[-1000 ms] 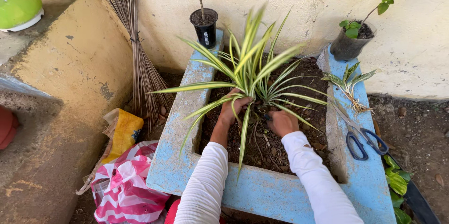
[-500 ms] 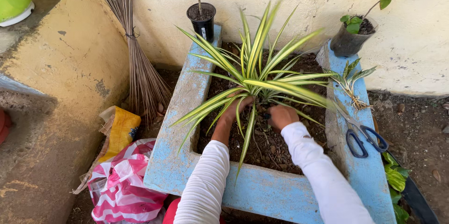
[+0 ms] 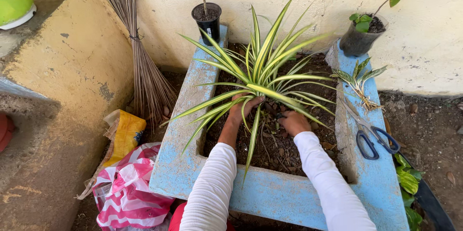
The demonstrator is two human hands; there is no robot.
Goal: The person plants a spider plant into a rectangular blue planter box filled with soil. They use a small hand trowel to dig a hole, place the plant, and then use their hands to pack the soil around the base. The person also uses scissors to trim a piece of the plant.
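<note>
Under striped leaves (image 3: pixel 263 67), left hand (image 3: pixel 243 108) and right hand (image 3: pixel 292 122) press soil (image 3: pixel 282 146), fingers' grip hidden

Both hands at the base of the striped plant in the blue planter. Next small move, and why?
Probably press soil in around the base. The left hand and right hand sit on dark soil at the foot of the green-and-cream striped plant in the blue concrete planter, whose leaves splay unevenly.
</note>
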